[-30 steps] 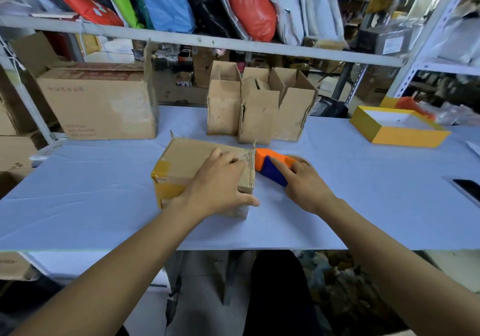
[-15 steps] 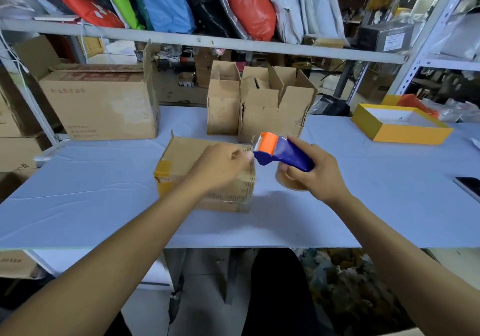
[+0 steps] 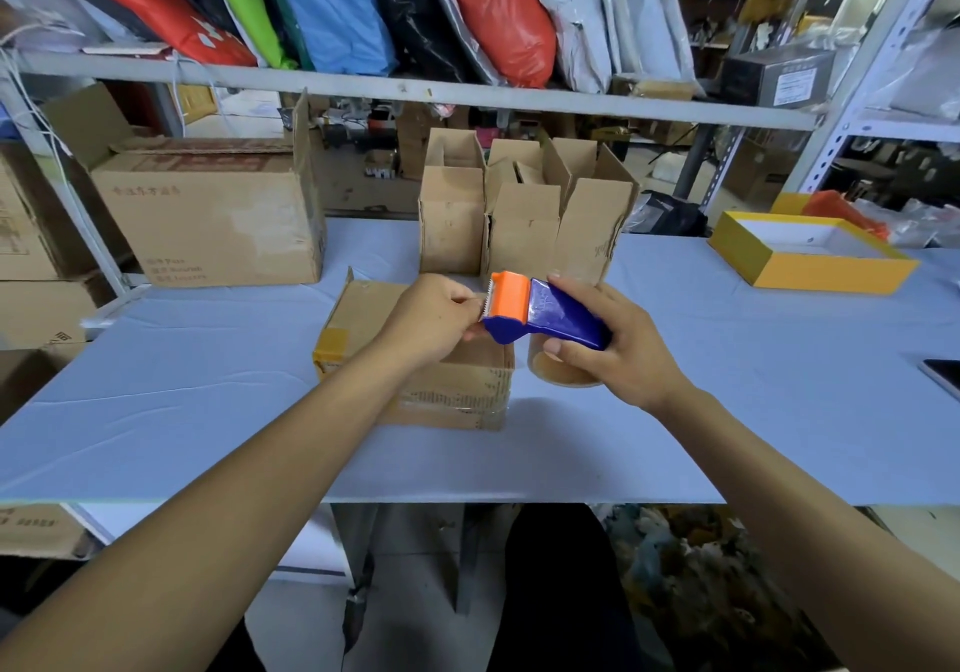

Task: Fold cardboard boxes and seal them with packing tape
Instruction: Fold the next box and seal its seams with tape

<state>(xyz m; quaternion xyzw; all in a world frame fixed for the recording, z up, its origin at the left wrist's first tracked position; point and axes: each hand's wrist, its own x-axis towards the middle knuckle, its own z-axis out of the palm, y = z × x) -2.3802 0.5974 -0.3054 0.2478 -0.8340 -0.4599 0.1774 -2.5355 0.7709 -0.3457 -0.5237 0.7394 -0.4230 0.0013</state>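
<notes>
A: The right hand (image 3: 618, 354) curls round the blue and orange plastic tape dispenser (image 3: 540, 313), held above the table. The left hand (image 3: 434, 319) pinches at the dispenser's serrated orange edge; whether tape sits between the fingers cannot be told.

B: Beneath them?

A: The small closed brown cardboard box (image 3: 415, 359) lies on the pale blue table (image 3: 208, 411), with open surface to either side and toward the near edge. Three upright open-flapped cardboard boxes (image 3: 524, 219) stand behind, a yellow tray-like box (image 3: 810, 260) far right.

B: Changed?

A: Half a second ago the left hand rested on the box; now it has lifted to the dispenser.
</notes>
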